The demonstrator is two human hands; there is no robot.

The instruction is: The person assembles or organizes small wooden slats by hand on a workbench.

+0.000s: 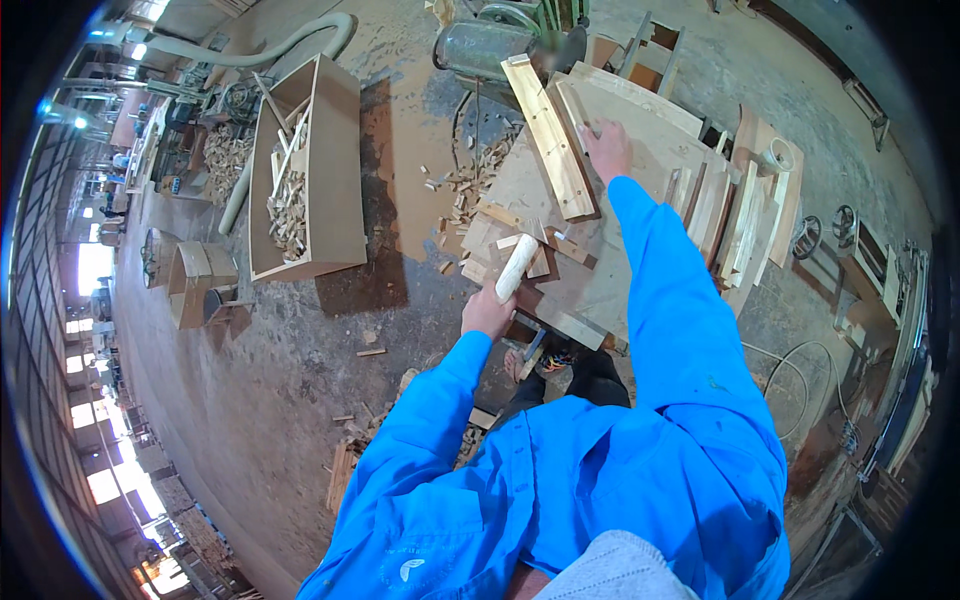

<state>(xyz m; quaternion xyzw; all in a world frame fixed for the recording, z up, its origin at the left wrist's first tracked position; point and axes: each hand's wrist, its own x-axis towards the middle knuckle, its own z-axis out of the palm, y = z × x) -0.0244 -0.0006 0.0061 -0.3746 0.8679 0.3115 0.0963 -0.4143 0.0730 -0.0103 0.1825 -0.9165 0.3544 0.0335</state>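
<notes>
Head view. The person, in bright blue sleeves, leans over a pale plywood-topped table (pixel 610 270) littered with offcuts.

Left hand (pixel 487 313): fingers curled shut around the lower end of a short pale rounded wooden block (pixel 517 267). The block points up and to the right from the fist, and its upper end lies over the near left part of the table, just beside several small flat wooden offcuts (pixel 548 252). The thumb side of the hand faces the camera; the fingertips are hidden behind the block.

Right hand (pixel 606 148): arm stretched far forward, palm down, fingers slightly spread and resting flat on a pale wooden panel (pixel 650 135) at the far part of the table. It pinches nothing. The hand lies just to the right of a long light-coloured wooden beam (pixel 549 137), which runs from the far edge of the table toward the person. Whether the hand touches the beam cannot be told.

Surroundings: a grey-green metal machine (pixel 490 40) stands beyond the far end of the beam. Upright wooden boards (pixel 745 215) lean at the right of the table. On the dusty concrete floor (pixel 280 380) to the left stands an open brown wooden crate (pixel 310 170) containing small wood scraps, well apart from both hands. Loose wood chips (pixel 470 180) lie scattered on the floor between the crate and the table.
</notes>
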